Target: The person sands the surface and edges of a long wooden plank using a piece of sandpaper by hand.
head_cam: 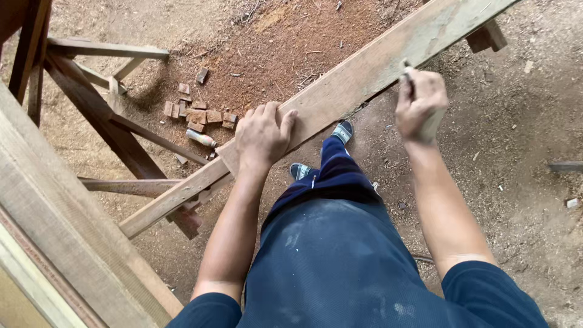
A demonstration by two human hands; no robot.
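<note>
My left hand [262, 135] lies open-palmed on the plank's [364, 70] near edge mid-frame; right hand [419, 104] grips a pencil [405, 68] closed; bare dirt floor [522, 121] at right.

Even, soft daylight; no glare. Weak shadow under the wooden trestle [103, 115] on the sawdust floor [522, 121]. Centre sharp. Near beam [54, 243] at lower left soft, out of focus. Slight wide-angle stretch toward the edges. Colours muted, warm brown.
</note>
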